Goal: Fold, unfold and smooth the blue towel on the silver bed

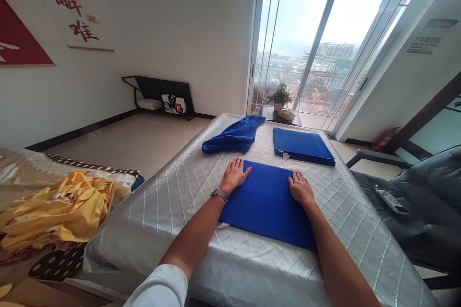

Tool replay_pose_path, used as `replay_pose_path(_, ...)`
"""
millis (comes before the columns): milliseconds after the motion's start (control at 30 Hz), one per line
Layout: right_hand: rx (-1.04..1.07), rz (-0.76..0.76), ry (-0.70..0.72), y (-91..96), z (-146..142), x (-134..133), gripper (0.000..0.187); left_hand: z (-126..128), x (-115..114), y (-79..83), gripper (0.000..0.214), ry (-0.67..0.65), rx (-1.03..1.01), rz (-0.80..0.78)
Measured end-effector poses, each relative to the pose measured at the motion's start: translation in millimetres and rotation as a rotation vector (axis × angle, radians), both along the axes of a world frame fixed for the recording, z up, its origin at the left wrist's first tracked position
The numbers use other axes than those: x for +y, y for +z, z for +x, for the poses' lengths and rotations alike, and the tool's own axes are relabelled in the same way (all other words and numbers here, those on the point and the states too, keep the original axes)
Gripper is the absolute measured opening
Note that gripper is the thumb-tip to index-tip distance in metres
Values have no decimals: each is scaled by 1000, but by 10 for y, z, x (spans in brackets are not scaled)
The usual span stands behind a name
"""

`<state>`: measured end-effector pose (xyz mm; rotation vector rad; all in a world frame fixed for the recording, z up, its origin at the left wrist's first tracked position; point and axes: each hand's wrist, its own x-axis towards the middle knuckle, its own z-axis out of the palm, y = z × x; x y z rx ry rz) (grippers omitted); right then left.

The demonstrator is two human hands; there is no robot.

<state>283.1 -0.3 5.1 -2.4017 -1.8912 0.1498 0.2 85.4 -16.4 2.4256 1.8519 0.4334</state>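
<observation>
A blue cloth (266,201), folded into a flat rectangle, lies in front of me on the silver quilted table cover (169,192). At its far left corner rests my left hand (235,173), palm down with the fingers stretched out. My right hand (301,186) lies flat along the far right edge of the same cloth. Both hands are open and touch the fabric. A small white label shows under the near left corner. Beyond the hands are a folded blue cloth stack (302,144) at right and a loosely crumpled blue cloth (236,135) at left.
A black armchair (425,192) with a white power strip (392,200) on it stands close to the right side. Yellow clothing (61,206) is heaped at left. Past the far edge, a potted plant (280,98) sits on a small table before the glass doors.
</observation>
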Motion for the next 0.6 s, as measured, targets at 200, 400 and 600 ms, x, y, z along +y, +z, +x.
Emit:
replay_pose_path(200,10,7,-1,8,-14,2,67,5,-25,18,80,14,10,-13)
replay_pose_path(400,34,31,-2,0,-25,-2,66,26,-2,174,83,24,85,-88)
replay_pose_path(600,40,34,-4,-12,-32,9,67,682,-109,406,81,-123,96,-55)
